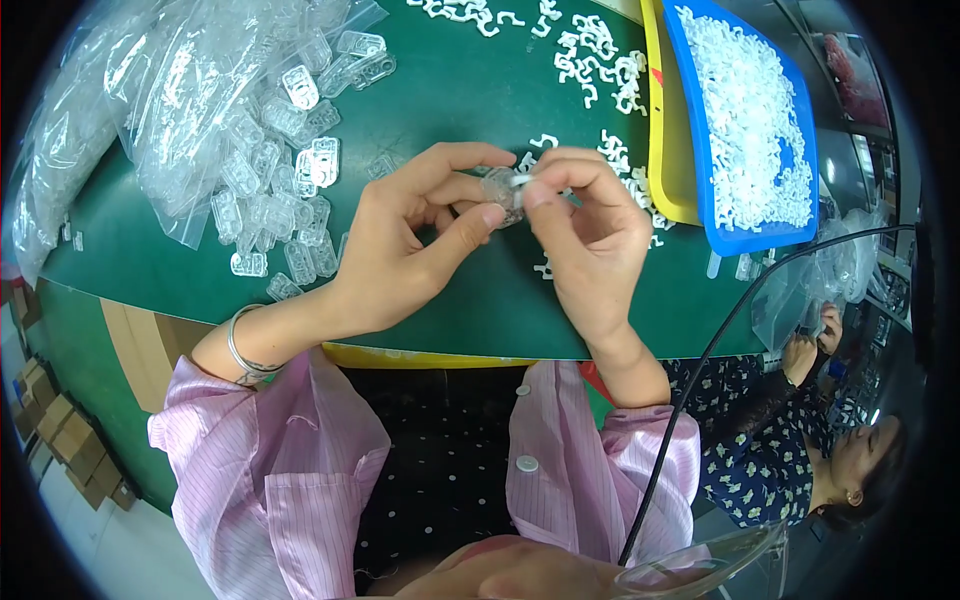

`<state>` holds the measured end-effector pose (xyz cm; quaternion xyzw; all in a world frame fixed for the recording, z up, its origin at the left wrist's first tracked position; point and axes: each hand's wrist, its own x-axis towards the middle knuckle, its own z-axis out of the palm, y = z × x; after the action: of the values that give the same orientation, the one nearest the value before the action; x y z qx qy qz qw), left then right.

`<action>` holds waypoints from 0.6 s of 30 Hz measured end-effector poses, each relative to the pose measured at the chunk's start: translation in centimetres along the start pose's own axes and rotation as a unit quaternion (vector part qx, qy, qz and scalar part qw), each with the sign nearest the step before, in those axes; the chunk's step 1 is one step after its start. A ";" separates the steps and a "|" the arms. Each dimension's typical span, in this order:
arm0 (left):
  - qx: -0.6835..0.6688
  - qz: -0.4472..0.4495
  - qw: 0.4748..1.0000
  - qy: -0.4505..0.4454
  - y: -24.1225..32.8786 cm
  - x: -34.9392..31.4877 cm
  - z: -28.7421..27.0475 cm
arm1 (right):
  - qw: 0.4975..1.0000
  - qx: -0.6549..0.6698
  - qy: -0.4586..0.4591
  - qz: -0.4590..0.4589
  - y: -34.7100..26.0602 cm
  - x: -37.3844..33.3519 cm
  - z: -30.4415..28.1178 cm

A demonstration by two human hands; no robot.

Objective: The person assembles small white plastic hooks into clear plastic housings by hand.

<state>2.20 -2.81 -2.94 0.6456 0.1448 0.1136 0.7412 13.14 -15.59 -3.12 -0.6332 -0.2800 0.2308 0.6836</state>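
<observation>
Above the green table, my left hand (410, 225) pinches a small clear plastic part (500, 190) between thumb and fingers. My right hand (590, 220) meets it from the right, thumb and forefinger closed on a small white plastic piece (521, 180) that touches the clear part. Fingertips hide much of both. Left of my hands lies a loose pile of clear plastic parts (270, 215), rounded and oblong. Curved white plastic clips (590, 50) are scattered beyond and beside my right hand.
Clear plastic bags (190, 110) spill parts at the far left. A blue tray (735, 243) heaped with white clips overlaps a yellow tray (672, 190) on the right. A black cable (700, 375) arcs at my right. Another person (770, 440) sits beyond, hands at a plastic bag.
</observation>
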 end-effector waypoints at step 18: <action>-0.071 -0.020 0.995 -0.073 0.9 0.0 -1.7 | 0.845 -0.303 -0.127 -0.421 -1.3 1.6 -0.9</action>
<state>1.60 -1.15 -2.28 0.5948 0.0947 0.0610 0.7959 14.90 -15.27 -1.73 -0.5954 -0.6600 -0.0976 0.4476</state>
